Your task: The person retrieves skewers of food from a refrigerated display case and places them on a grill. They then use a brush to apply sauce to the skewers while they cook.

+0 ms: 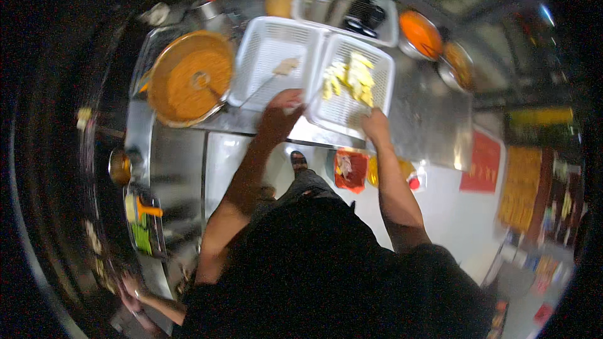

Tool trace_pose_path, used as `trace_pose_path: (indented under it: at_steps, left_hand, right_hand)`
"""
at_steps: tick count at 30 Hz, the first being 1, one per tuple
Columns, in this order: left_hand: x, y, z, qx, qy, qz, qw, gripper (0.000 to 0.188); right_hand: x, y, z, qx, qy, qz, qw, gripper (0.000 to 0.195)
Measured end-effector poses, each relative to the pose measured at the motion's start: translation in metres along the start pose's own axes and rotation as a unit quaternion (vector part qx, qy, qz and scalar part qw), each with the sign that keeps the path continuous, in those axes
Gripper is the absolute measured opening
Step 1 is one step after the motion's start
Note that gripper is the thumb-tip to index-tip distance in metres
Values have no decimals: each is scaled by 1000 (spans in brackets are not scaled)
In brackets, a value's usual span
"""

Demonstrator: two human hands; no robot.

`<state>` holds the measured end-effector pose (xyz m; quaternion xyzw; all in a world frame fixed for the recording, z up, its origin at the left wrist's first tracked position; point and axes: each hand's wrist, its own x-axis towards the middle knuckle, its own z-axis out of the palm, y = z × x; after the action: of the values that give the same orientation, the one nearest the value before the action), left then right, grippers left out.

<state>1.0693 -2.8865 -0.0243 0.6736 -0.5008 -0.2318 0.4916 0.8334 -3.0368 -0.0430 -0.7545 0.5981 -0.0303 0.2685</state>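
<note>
Two white plastic baskets stand side by side on a metal counter. In the right basket lie pale yellow food pieces, heaped in two groups. My right hand is closed on this basket's front right rim. My left hand is over the front right corner of the left basket, close to the right basket's front left corner; blur hides what its fingers hold. Inside the left basket lies a flat beige piece of food with a thin stick running toward the front left.
Left of the baskets stands a large basin of orange-brown sauce. Behind is a tray with containers; bowls of orange sauce and brown food sit right. A red-lined bin stands below. Another person's hands appear lower left.
</note>
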Motion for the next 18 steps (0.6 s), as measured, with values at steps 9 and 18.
trace_pose_path:
  at_steps: [9,18]
  left_hand:
    - [4,-39,43,44,80,124,988,36]
    - [90,-61,-38,410,-189,-111,885,34]
  right_hand:
    - [14,10,-59,432,-190,235,850,14]
    - [-64,23,-96,516,-200,184,813,20]
